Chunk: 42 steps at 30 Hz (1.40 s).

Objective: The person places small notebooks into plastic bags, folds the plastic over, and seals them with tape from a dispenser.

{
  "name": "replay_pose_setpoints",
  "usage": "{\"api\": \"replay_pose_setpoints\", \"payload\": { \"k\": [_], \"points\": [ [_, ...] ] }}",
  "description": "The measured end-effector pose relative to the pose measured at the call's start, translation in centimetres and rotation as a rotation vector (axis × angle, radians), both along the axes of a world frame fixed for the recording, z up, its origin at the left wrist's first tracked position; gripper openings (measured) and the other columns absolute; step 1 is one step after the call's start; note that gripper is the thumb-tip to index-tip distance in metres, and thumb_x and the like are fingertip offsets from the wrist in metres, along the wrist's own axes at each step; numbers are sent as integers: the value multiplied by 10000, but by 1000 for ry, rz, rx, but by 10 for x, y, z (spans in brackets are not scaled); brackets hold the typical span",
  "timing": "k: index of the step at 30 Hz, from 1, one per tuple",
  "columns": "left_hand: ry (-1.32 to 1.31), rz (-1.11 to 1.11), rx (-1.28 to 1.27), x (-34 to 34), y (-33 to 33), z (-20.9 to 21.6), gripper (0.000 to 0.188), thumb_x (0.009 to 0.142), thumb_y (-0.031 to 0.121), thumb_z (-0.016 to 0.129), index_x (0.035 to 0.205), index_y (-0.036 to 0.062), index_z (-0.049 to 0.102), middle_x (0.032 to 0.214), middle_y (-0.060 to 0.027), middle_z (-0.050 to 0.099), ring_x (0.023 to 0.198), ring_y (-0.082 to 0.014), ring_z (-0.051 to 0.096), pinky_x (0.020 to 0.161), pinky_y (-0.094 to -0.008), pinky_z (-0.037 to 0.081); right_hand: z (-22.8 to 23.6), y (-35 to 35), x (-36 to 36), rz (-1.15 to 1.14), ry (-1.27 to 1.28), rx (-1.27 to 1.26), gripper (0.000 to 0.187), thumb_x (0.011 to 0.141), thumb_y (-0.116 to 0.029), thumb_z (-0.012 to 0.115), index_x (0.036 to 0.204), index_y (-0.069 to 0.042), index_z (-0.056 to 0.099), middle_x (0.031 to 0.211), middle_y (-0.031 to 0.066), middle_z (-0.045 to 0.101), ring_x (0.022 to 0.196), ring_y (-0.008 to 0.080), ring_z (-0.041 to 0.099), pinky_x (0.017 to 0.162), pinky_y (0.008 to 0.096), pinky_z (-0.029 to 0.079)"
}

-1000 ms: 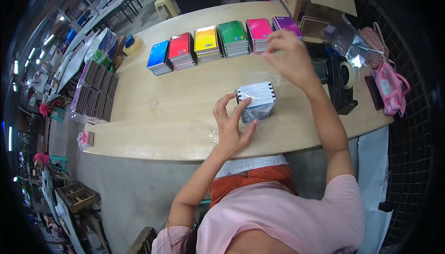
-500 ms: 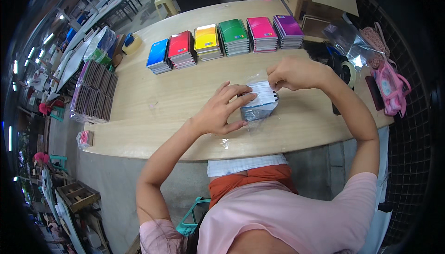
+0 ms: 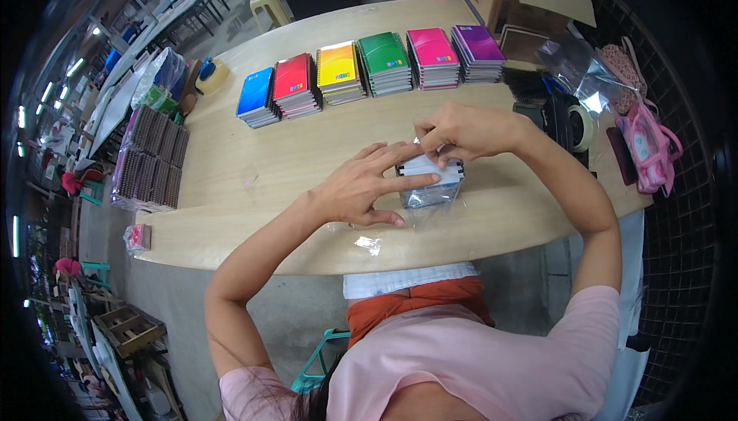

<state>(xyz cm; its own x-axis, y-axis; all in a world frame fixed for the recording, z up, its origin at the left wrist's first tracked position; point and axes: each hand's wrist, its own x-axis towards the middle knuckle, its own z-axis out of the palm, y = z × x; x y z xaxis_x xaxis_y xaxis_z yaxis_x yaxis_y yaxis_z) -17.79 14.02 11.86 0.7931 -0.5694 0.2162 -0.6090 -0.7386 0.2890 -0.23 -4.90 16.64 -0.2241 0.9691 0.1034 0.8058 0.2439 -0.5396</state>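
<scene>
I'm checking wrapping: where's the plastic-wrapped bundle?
In the head view, the plastic-wrapped bundle sits right of centre on the table, with the left hand on it and the right hand at its far side.

The surface (image 3: pixel 207 167) is lit evenly and fairly brightly, and only soft shadows are cast. Rows of white tube lights (image 3: pixel 74 66) are seen along the left. Glints are thrown by the clear wrap (image 3: pixel 433 198), and stronger glare by a plastic sheet (image 3: pixel 593 101) at the right. Straight edges are bowed by the fisheye lens, the far left background is softened, and the corners are lost in black.
</scene>
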Motion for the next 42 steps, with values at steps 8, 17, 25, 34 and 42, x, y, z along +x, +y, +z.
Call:
{"api": "replay_pose_setpoints", "payload": {
  "k": [8,17,25,34,42],
  "points": [
    [18,-21,-21,3,3,-6,794,721,483,768,1442,335,472,1514,-192,357,1371,-384,383,1120,-509,319,-23,2,3,-33,-142,245,205,597,-105,821,717,-101,655,1153,62,537,1143,287,510,963,422,411],
    [-8,25,-65,-1,-6,-10,757,737,512,762,1415,288,512,1535,-191,336,1377,-398,375,1118,-488,317,-83,-8,-7,-370,988,-61,1080,676,-130,819,1548,-90,183,1127,88,576,1113,190,555,993,326,420],
    [18,140,-241,-4,-13,-28,694,741,535,745,1353,262,561,1511,-190,353,1399,-370,352,1133,-634,196,-85,-8,-10,-421,1099,-52,1067,679,-69,810,1555,-111,202,1048,89,618,1059,181,585,963,309,439],
    [-200,141,34,-4,-10,-28,669,774,670,647,1338,315,584,1513,-42,414,1456,-369,251,1155,-637,78,-103,-7,-14,-634,1297,-87,798,850,-133,726,1503,-53,276,1169,162,620,1091,168,602,876,286,499],
    [-114,170,16,-5,-11,-24,668,746,661,671,1333,355,579,1537,18,394,1478,-385,194,1138,-677,82,-106,-88,-102,-651,97,768,384,909,-228,627,1245,-42,616,1107,196,671,1107,282,632,995,459,461]
  ]
}}
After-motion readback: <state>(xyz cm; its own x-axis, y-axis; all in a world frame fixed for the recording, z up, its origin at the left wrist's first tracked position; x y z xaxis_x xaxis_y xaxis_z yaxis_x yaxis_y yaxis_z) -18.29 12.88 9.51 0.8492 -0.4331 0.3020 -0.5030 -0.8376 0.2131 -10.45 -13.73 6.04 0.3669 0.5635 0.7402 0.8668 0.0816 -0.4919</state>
